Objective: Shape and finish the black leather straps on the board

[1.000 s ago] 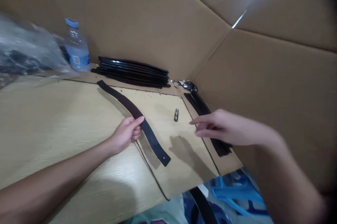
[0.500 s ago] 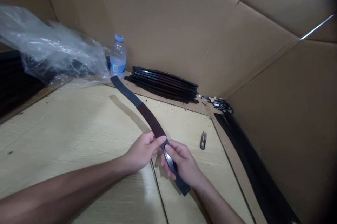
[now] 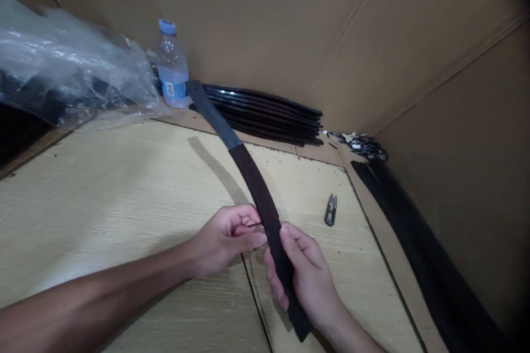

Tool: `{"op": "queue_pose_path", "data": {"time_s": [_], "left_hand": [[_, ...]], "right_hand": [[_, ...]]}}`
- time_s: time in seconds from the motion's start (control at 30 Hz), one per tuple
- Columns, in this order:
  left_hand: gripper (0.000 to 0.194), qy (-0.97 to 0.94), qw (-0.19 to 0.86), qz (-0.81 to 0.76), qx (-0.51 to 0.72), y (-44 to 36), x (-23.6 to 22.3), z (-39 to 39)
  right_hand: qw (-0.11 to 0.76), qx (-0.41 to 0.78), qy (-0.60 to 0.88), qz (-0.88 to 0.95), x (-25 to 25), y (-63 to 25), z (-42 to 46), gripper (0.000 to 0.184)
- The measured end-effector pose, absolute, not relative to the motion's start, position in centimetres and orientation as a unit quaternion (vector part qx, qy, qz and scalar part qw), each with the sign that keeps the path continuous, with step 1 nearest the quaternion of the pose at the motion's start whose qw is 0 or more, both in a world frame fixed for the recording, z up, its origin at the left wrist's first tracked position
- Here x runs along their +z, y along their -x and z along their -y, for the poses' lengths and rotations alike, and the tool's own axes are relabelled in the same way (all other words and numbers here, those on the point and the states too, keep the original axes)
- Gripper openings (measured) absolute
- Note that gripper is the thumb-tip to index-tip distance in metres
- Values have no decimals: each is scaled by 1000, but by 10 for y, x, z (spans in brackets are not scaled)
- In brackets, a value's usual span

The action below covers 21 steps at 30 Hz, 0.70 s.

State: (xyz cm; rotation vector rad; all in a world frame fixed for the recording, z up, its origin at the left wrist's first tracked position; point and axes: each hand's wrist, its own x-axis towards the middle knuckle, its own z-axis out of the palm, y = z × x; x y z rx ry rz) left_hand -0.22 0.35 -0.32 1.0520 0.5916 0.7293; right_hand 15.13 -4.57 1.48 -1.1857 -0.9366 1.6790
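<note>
A long black strap (image 3: 215, 121) with a dark brown wrapped section (image 3: 255, 182) slants across the middle of the head view, raised over the tabletop. My right hand (image 3: 304, 273) is closed around its lower part, thumb on top and fingers underneath. At the strap's left edge, just below the brown section, my left hand (image 3: 232, 237) is closed in a pinch. A thin dark strand (image 3: 254, 225), which looks like thread, runs from its fingers to the strap. Small thread snips (image 3: 330, 210) lie on the table to the right of my hands.
Stacked black strips (image 3: 265, 118) lie along the cardboard wall (image 3: 256, 21), beside a water bottle (image 3: 173, 68). Clear plastic wrap (image 3: 78, 66) covers dark material at left. Tangled dark scraps (image 3: 366, 147) sit in the corner; long black strips (image 3: 414, 253) line the right edge.
My left thumb has come off the strap, and the left hand now pinches the thin strand beside it. The strap has turned, its shiny lower face no longer showing. The view has shifted.
</note>
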Motion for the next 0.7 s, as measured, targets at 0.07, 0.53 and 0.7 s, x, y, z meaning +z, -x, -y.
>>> {"op": "queue_pose_path", "data": {"time_s": [0.07, 0.53, 0.7], "left_hand": [[19, -486, 751, -292, 339, 2, -4, -4], [18, -489, 725, -334, 352, 0, -1, 0], [16, -491, 723, -334, 353, -1, -3, -1]], "right_hand": [[439, 664, 482, 366, 14, -153, 44, 35], [434, 622, 521, 391, 15, -153, 43, 34], [412, 633, 514, 408, 13, -153, 44, 36]]}}
